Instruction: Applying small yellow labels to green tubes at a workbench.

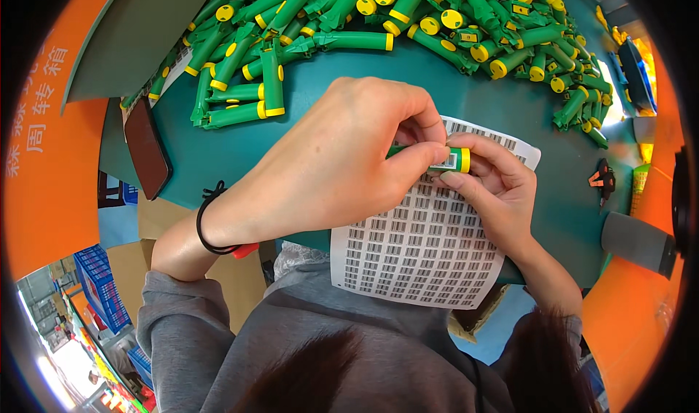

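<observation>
A short green tube with a yellow end (465, 160) is held between my two hands, over a sheet of barcode labels. A small white barcode label (446, 161) lies on the tube's side. The thumb and fingers of my left hand (364, 147), which wears a black band at the wrist, pinch the tube near the label. My right hand (504, 195) grips the yellow end from the right. Beneath both hands, the white label sheet (408, 249) reaches over the table's near edge. My left hand hides the tube's far end.
A large heap of green and yellow tubes (349, 5) covers the back of the green table (320, 71). At left lies a dark flat phone-like object (148, 151); at right, a small black clip-like part (603, 182). Orange panels (54, 158) flank the table. Blue crates (102, 289) stand lower left.
</observation>
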{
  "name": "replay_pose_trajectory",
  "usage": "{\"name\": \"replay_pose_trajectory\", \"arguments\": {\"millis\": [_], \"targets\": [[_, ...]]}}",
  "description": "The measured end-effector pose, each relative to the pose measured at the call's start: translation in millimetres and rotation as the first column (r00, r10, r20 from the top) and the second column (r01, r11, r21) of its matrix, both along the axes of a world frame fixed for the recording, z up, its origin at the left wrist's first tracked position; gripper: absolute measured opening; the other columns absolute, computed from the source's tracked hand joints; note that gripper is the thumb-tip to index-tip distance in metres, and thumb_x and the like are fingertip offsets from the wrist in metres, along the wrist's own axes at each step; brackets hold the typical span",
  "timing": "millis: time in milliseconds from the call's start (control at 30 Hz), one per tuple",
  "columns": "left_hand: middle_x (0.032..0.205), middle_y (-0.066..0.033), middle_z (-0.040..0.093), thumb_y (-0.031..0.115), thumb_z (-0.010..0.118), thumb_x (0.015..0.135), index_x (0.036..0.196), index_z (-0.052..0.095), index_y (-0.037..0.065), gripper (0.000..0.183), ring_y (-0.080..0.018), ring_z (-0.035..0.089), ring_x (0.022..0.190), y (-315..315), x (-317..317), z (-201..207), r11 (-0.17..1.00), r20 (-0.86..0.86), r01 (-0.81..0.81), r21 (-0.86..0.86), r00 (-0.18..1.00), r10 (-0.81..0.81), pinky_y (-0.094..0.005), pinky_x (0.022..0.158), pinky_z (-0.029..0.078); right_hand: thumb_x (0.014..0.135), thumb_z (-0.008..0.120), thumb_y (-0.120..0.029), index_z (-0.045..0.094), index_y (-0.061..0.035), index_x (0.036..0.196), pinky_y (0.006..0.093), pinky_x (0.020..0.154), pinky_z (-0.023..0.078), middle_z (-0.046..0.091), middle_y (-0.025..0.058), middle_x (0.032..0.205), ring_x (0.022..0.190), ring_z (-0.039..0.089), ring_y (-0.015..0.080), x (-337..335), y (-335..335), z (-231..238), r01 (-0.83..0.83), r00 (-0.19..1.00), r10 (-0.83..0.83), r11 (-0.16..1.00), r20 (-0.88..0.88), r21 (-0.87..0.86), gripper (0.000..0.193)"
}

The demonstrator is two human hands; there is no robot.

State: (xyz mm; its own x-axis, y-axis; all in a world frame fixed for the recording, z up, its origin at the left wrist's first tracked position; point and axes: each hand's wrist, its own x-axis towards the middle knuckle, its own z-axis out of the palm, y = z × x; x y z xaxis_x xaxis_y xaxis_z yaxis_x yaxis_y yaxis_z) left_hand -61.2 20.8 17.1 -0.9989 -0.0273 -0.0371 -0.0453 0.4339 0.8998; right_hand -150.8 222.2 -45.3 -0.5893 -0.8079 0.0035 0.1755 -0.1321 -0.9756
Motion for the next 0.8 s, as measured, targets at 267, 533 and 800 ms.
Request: {"name": "replay_pose_trajectory", "arguments": {"millis": [267,533,800], "targets": [[0.088,-0.0069,0.068,0.001,0.068,0.088,0.092,0.065,-0.005,0.008,-0.0132,0.065,0.079,0.7,-0.8,-4.0,1.000,-0.034,0.000,-0.021,0.999,-0.001,-0.0279,0.078,0.055,0.088,0.061,0.013,0.054,0.0087,0.126,0.0346,0.092,0.057,0.059,0.0160,0.122,0.109,0.063,0.0222,-1.2,-0.1,-1.6,-0.013,1.000,0.013,1.000,-0.009,-0.002,0.039],[0.086,-0.0067,0.067,0.010,0.075,0.086,0.093,0.062,-0.003,0.020,-0.0097,0.064,0.079,0.2,0.5,-15.4,0.998,-0.001,-0.005,0.062,1.000,0.005,-0.0276,0.078,0.055,0.089,0.061,0.011,0.053,0.0088,0.128,0.0358,0.100,0.052,0.059,0.0154,0.126,0.116,0.060,0.0237,-4.5,4.7,-1.9,-0.046,0.999,0.046,0.999,0.017,-0.009,0.039],[0.074,-0.0075,0.063,0.032,0.068,0.093,0.096,0.061,0.000,0.033,-0.0085,0.054,0.065,-0.8,-1.2,-22.8,0.973,0.059,0.183,0.139,0.979,-0.193,-0.0272,0.058,0.043,0.088,0.062,0.012,0.062,0.0045,0.122,0.0329,0.095,0.056,0.055,0.0148,0.131,0.115,0.060,0.0212,-3.1,7.5,7.1,-0.069,0.978,0.077,0.996,-0.196,0.049,0.035]]}}
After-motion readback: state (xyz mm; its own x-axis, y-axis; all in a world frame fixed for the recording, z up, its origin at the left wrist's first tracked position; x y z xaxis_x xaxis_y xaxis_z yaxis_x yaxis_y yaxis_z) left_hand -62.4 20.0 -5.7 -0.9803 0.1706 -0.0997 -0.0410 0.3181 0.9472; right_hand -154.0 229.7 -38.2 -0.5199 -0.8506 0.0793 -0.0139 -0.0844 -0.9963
